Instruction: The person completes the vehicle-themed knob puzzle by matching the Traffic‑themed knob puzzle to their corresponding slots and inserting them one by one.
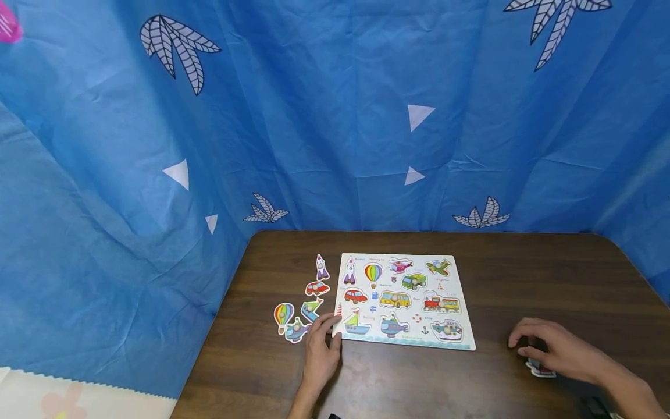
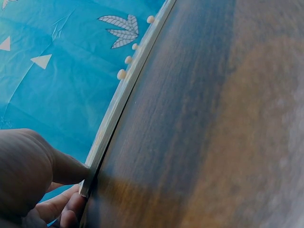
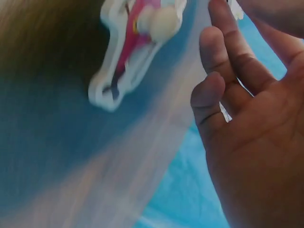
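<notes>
Left fingers (image 1: pixel 325 322) pinching board (image 1: pixel 419 308), right fingers (image 3: pixel 214 50) near pink piece (image 3: pixel 129 43)

wooden board (image 2: pixel 113 114), glossy wood-grain table (image 1: pixel 408 384), creased cloth backdrop (image 1: pixel 324 139)

I have my left hand (image 1: pixel 320 353) out ahead of its left forearm (image 1: pixel 302 401), back upward, with the fingers bent forward. The left thumb (image 2: pixel 69 168) sits just behind the forefinger, on the hand's inner side, and together they make a pinch. My right hand (image 1: pixel 557 349) is well apart, to the right of the left hand; its right forearm (image 1: pixel 630 393) lies behind it, slanting away to the right. There I have the right fingers (image 3: pixel 209 90) loosely curved, several side by side, with a gap between forefinger and thumb.
</notes>
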Action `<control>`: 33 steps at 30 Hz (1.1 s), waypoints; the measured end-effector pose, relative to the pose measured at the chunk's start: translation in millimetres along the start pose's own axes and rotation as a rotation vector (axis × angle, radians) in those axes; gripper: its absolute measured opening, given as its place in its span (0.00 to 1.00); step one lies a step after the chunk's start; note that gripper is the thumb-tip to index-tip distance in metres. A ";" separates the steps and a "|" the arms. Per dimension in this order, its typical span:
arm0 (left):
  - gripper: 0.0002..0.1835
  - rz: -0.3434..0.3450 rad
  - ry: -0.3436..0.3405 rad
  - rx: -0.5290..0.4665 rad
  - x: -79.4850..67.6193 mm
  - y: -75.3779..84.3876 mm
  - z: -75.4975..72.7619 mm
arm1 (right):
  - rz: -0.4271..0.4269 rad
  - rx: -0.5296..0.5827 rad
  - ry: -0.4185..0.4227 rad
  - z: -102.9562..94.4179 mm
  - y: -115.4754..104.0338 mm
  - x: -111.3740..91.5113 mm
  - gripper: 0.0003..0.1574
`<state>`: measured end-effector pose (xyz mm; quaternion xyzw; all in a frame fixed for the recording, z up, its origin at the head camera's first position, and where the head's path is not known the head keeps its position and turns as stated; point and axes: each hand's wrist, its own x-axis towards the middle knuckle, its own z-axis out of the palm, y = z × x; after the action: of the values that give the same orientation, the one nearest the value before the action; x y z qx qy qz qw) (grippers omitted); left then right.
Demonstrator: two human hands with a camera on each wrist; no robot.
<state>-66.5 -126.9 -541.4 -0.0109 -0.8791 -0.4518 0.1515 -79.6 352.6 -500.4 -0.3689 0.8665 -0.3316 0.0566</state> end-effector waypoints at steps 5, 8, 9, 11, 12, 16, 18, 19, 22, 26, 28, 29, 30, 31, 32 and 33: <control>0.20 0.018 0.013 -0.002 -1.1 -0.4 0.4 | -0.034 0.147 -0.060 -11.0 5.5 -14.4 0.19; 0.21 0.037 0.030 -0.005 -1.7 -1.1 0.7 | -0.041 0.205 -0.096 -14.4 8.0 -19.7 0.17; 0.21 0.041 0.033 -0.006 -1.9 -1.4 0.9 | -0.038 0.215 -0.104 -14.8 8.3 -21.0 0.17; 0.21 0.044 0.035 -0.004 -2.1 -1.9 1.2 | -0.019 0.226 -0.123 -15.0 8.7 -23.4 0.15; 0.21 0.043 0.034 -0.004 -2.1 -2.1 1.4 | -0.008 0.230 -0.128 -14.8 8.9 -24.7 0.15; 0.21 0.028 0.028 -0.005 -1.8 -2.6 1.7 | 0.039 0.228 -0.132 -13.0 10.2 -29.5 0.13; 0.20 0.022 0.027 -0.008 -1.4 -2.9 1.9 | 0.038 0.214 -0.116 -11.6 11.9 -31.5 0.14; 0.20 0.021 0.026 -0.007 -1.1 -3.0 2.0 | 0.034 0.203 -0.106 -11.0 12.8 -32.3 0.14; 0.20 0.019 0.026 -0.007 -0.4 -3.6 2.7 | 0.009 0.179 -0.073 -9.3 15.5 -33.6 0.16; 0.20 0.020 0.026 -0.004 -0.4 -4.1 3.2 | 0.002 0.200 -0.067 -8.3 17.7 -35.1 0.17; 0.21 0.024 0.026 -0.002 -0.5 -4.1 3.2 | 0.011 0.219 -0.073 -8.0 18.0 -36.2 0.15; 0.21 0.025 0.026 -0.001 -0.5 -4.0 3.1 | 0.022 0.231 -0.079 -8.0 17.8 -36.8 0.15; 0.21 0.027 0.026 -0.001 -0.4 -4.0 3.0 | 0.034 0.243 -0.086 -8.1 17.7 -37.7 0.14; 0.20 0.027 0.025 -0.001 -0.4 -3.8 2.9 | 0.043 0.250 -0.089 -8.0 17.3 -38.3 0.13; 0.20 0.028 0.025 -0.001 -0.3 -3.7 2.9 | 0.053 0.252 -0.092 -7.9 17.0 -39.1 0.13; 0.20 0.029 0.024 -0.002 -0.3 -3.6 2.8 | 0.065 0.245 -0.092 -7.7 16.8 -39.8 0.13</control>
<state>-67.5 -126.7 -545.8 -0.0185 -0.8766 -0.4503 0.1688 -63.6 392.1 -510.6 -0.3456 0.8276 -0.4155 0.1517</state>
